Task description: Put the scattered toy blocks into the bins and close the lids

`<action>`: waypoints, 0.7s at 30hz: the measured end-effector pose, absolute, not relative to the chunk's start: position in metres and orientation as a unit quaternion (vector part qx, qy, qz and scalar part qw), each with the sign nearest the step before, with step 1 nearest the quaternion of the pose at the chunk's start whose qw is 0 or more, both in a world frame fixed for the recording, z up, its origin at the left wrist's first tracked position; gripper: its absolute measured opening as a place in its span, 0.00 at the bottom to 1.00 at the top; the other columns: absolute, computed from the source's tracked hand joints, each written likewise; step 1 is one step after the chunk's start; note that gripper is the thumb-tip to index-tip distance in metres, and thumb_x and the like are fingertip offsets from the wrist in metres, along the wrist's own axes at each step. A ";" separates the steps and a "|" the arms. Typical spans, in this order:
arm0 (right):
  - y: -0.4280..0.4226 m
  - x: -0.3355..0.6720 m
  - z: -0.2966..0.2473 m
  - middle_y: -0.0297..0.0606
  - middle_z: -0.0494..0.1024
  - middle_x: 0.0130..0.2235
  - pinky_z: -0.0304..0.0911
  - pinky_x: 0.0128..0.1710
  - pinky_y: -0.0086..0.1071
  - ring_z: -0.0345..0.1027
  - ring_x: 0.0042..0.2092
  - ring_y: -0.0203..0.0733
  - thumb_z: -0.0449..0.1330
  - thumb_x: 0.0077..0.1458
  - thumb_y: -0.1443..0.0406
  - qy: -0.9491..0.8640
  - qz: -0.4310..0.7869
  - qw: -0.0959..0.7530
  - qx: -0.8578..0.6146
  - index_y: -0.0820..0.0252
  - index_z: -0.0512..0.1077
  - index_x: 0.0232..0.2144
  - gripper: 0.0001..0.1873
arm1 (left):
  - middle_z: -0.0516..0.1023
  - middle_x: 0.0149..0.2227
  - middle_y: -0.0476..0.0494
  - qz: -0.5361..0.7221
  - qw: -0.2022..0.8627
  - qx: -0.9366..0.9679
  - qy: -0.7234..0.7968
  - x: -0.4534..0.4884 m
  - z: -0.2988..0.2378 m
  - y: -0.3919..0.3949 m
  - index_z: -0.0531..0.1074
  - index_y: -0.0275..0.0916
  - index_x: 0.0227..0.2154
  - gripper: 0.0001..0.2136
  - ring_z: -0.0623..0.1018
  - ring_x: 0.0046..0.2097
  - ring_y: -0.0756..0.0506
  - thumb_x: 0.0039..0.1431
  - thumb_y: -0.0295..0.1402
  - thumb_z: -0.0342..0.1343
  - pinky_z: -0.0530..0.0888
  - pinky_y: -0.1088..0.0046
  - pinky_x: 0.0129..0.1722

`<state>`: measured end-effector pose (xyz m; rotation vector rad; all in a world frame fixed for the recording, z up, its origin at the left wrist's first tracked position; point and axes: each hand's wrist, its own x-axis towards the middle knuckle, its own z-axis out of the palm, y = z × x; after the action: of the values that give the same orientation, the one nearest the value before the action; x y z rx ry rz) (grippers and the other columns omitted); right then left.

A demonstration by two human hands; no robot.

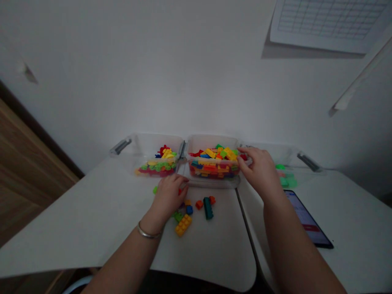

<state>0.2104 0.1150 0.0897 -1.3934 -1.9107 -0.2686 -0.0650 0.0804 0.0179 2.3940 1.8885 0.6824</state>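
Note:
My left hand, with a bangle at the wrist, is low over loose toy bricks, its fingers curled down. A bit of red shows by its fingertips; what they hold is mostly hidden. My right hand is at the right end of the middle clear bin, thumb and forefinger closed about a red toy brick. Mixed bricks fill that bin. Nearer me lie a yellow brick, a dark green brick, a blue brick and an orange brick.
A left clear bin holds colourful pieces. Behind my right hand, another clear bin has green pieces. A phone lies by my right forearm. The white table meets the wall, and a gridded paper hangs above.

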 end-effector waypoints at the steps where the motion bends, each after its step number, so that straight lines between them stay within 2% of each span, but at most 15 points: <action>1: 0.110 0.208 0.094 0.46 0.79 0.46 0.63 0.51 0.46 0.70 0.48 0.52 0.55 0.58 0.61 -0.759 -0.081 0.367 -0.531 0.63 0.75 0.47 0.18 | 0.77 0.44 0.38 0.200 -0.020 0.753 0.627 -0.066 0.020 0.079 0.77 0.40 0.43 0.12 0.75 0.49 0.36 0.61 0.35 0.51 0.69 0.55 0.51; 4: 0.093 0.198 0.103 0.44 0.78 0.49 0.63 0.54 0.44 0.70 0.52 0.48 0.57 0.58 0.62 -0.832 0.023 0.294 -0.470 0.60 0.75 0.48 0.17 | 0.76 0.43 0.33 0.145 -0.089 0.695 0.698 -0.070 0.021 0.076 0.78 0.38 0.41 0.13 0.73 0.50 0.32 0.59 0.38 0.53 0.67 0.49 0.52; 7: 0.080 0.186 0.099 0.44 0.72 0.57 0.61 0.58 0.44 0.65 0.58 0.49 0.65 0.52 0.61 -0.891 0.101 0.147 -0.418 0.58 0.70 0.56 0.28 | 0.74 0.46 0.28 0.119 -0.090 0.652 0.743 -0.075 0.017 0.076 0.77 0.37 0.42 0.17 0.70 0.53 0.28 0.59 0.44 0.52 0.64 0.41 0.52; 10: 0.074 0.172 0.083 0.48 0.70 0.58 0.64 0.56 0.44 0.66 0.57 0.53 0.71 0.42 0.60 -0.900 0.139 0.031 -0.412 0.58 0.68 0.57 0.39 | 0.72 0.49 0.28 0.140 -0.017 0.649 0.748 -0.078 0.006 0.079 0.75 0.38 0.46 0.20 0.69 0.54 0.29 0.60 0.46 0.50 0.67 0.43 0.50; 13: 0.072 0.157 0.063 0.52 0.67 0.59 0.66 0.53 0.49 0.65 0.56 0.60 0.73 0.38 0.58 -0.899 0.137 -0.005 -0.417 0.59 0.68 0.58 0.44 | 0.71 0.50 0.31 0.196 0.018 0.666 0.719 -0.079 -0.008 0.085 0.74 0.38 0.48 0.20 0.69 0.54 0.32 0.59 0.44 0.50 0.68 0.49 0.52; 16: 0.067 0.144 0.050 0.57 0.62 0.63 0.64 0.53 0.54 0.58 0.61 0.66 0.72 0.39 0.52 -0.903 0.139 0.000 -0.406 0.61 0.64 0.61 0.48 | 0.73 0.49 0.34 0.256 0.017 0.688 0.678 -0.079 -0.021 0.092 0.73 0.39 0.48 0.17 0.70 0.53 0.36 0.59 0.38 0.52 0.67 0.52 0.55; 19: 0.064 0.135 0.042 0.59 0.52 0.67 0.61 0.55 0.58 0.49 0.65 0.70 0.71 0.39 0.47 -0.904 0.153 0.001 -0.398 0.61 0.57 0.65 0.55 | 0.75 0.49 0.35 0.283 0.026 0.713 0.641 -0.079 -0.030 0.099 0.74 0.42 0.46 0.13 0.70 0.53 0.37 0.59 0.34 0.51 0.66 0.52 0.55; 21: 0.064 0.133 0.038 0.60 0.50 0.68 0.61 0.54 0.60 0.46 0.66 0.71 0.72 0.38 0.48 -0.903 0.151 -0.006 -0.402 0.61 0.55 0.66 0.57 | 0.76 0.50 0.36 0.291 0.042 0.726 0.622 -0.079 -0.032 0.104 0.74 0.42 0.45 0.13 0.70 0.54 0.37 0.60 0.32 0.50 0.65 0.51 0.56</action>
<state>0.1326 0.0644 0.0383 -1.2689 -2.8478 0.4774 -0.0785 0.1035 -0.0322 2.2213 1.9041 0.8900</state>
